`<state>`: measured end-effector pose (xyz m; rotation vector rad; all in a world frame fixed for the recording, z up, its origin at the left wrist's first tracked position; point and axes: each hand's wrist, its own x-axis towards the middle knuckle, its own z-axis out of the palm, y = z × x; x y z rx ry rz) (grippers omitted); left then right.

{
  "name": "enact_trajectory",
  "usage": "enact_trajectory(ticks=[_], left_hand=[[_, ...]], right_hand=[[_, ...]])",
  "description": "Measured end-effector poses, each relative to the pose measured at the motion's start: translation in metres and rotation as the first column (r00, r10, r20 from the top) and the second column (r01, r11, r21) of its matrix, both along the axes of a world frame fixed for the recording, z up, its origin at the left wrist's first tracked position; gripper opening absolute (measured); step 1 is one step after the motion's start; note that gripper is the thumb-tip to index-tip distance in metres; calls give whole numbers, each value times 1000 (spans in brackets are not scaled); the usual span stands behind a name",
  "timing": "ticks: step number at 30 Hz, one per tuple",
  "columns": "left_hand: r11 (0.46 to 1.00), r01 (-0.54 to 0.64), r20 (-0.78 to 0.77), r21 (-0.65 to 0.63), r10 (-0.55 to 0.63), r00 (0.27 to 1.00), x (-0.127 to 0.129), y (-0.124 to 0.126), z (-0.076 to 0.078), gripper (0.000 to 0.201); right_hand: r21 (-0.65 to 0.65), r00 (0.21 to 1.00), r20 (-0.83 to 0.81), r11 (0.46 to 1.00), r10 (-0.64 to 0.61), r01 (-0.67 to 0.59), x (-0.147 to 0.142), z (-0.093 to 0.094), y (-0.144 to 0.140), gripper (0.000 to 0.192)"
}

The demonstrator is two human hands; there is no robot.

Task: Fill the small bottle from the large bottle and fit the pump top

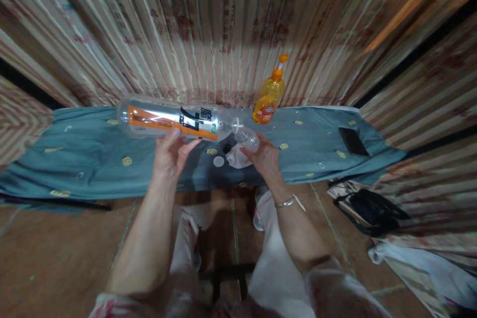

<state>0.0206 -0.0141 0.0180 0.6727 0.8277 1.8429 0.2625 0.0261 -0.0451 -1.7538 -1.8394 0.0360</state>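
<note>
My left hand (171, 153) grips a large clear plastic bottle (171, 118) with an orange and silver label, tilted nearly flat with its neck to the right. My right hand (265, 155) is closed around a small clear plastic bottle (247, 137). The mouths of the two bottles meet, or nearly so; I cannot tell whether liquid passes between them. Below them on the cloth lie a white cap (218, 161), a small black cap-like thing (227, 148) and a crumpled white cloth or bag (237, 157).
A pump bottle of orange liquid (267, 102) stands at the back of the table with the teal cloth (97, 169). A black phone (353, 141) lies at the right. On the tiled floor to the right sits a black bag (376, 207). Pleated curtains (208, 25) hang behind.
</note>
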Motion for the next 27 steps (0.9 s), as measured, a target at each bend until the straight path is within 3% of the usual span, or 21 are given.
enact_trajectory(ticks=[27], left_hand=[[999,-24,-34,-36,23,999,9,2,-4,44]], right_hand=[[-52,999,-47,999,5,-8,3,8,-3,69]])
